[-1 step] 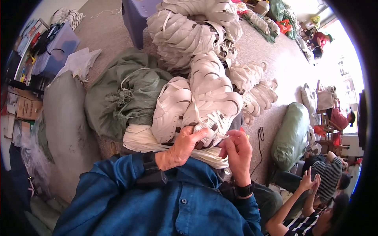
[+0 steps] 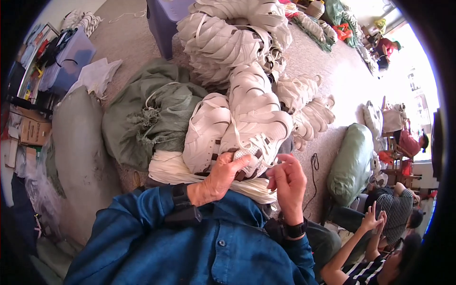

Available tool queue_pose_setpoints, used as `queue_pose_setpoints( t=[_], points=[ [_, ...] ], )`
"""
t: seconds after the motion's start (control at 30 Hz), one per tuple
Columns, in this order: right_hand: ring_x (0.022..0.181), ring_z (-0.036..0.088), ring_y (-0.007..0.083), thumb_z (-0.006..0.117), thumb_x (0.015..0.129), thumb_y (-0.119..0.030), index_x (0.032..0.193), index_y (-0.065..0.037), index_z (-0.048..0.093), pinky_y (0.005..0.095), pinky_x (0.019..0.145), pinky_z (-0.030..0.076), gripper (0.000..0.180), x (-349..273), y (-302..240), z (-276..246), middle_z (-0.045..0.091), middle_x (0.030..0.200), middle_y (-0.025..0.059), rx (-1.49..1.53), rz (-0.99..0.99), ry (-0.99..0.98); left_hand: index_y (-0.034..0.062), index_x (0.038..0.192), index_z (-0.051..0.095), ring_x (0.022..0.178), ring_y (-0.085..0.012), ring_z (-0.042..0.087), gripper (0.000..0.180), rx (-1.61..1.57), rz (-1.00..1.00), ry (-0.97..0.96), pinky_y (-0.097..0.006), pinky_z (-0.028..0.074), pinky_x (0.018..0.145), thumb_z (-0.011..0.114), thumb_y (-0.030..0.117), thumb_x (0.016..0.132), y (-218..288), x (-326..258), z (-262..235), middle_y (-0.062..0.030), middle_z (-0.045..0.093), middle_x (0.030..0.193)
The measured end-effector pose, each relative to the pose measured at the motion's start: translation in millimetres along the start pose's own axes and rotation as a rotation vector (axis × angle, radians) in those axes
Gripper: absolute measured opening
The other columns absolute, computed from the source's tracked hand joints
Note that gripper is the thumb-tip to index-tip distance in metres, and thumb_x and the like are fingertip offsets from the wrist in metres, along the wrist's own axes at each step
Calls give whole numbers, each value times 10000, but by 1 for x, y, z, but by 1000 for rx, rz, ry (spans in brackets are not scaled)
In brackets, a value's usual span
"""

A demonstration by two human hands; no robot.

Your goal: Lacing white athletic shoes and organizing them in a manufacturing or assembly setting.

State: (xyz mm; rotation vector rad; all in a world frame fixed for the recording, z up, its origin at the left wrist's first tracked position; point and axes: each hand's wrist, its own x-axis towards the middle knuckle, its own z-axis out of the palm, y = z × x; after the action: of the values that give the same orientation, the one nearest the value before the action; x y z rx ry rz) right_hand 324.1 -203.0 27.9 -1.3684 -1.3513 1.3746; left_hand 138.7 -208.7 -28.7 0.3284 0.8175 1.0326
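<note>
In my lap lies a white shoe upper [image 2: 251, 151] with a mesh panel and white lace. My left hand [image 2: 222, 176] grips its near edge, thumb on top. My right hand [image 2: 288, 183], a dark watch at its wrist, is just to the right with fingertips pinched on the white lace [image 2: 271, 165] coming off the upper. Both blue sleeves enter from below. A flat bundle of cream strips [image 2: 171, 168] sits under and to the left of the upper.
Large stacks of white shoe uppers [image 2: 237, 42] pile up ahead. A green sack [image 2: 147, 114] lies to the left and a grey sack [image 2: 78, 142] beside it. Another green sack [image 2: 349, 164] is on the right. A seated person [image 2: 380, 256] is at lower right. A purple bin [image 2: 164, 21] stands at the back.
</note>
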Motion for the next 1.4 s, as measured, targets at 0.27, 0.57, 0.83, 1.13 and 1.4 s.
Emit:
queue_pose_setpoints(
  t=[0.27,0.57,0.83,1.13,1.4],
  points=[
    [650,663,244,655,923,-27,1034,7,659,335,604,510,115,8,18,13,663,757,156,-489,-270,110,6,1063,710,826,-69,613,240,19,16,63,-241,493,741,644,222,983,1,-1,5,-3,698,956],
    [647,657,269,666,916,-46,993,-20,649,358,593,492,83,4,-1,16,640,720,145,-655,-186,101,25,1080,708,819,-68,616,227,13,14,47,-246,501,736,650,219,979,5,-3,9,-2,692,959],
    [627,626,280,610,908,-56,917,12,588,368,595,478,72,15,25,16,622,713,165,-472,-192,98,13,1147,680,895,-100,644,252,-1,-28,35,-269,526,793,633,202,987,6,-3,5,-25,692,1015],
    [622,510,40,585,952,-82,899,-11,597,212,546,391,89,20,17,11,578,710,-22,116,191,-15,14,1160,666,894,-110,646,252,-18,-17,5,-272,528,789,629,190,984,11,-6,8,-26,686,1021],
    [581,502,43,576,978,-111,923,-23,605,197,499,367,107,22,12,7,577,690,-10,156,235,-99,50,1137,669,866,-99,636,216,-39,-28,-3,-262,501,712,631,193,979,7,-3,3,-8,688,999]
  ],
)
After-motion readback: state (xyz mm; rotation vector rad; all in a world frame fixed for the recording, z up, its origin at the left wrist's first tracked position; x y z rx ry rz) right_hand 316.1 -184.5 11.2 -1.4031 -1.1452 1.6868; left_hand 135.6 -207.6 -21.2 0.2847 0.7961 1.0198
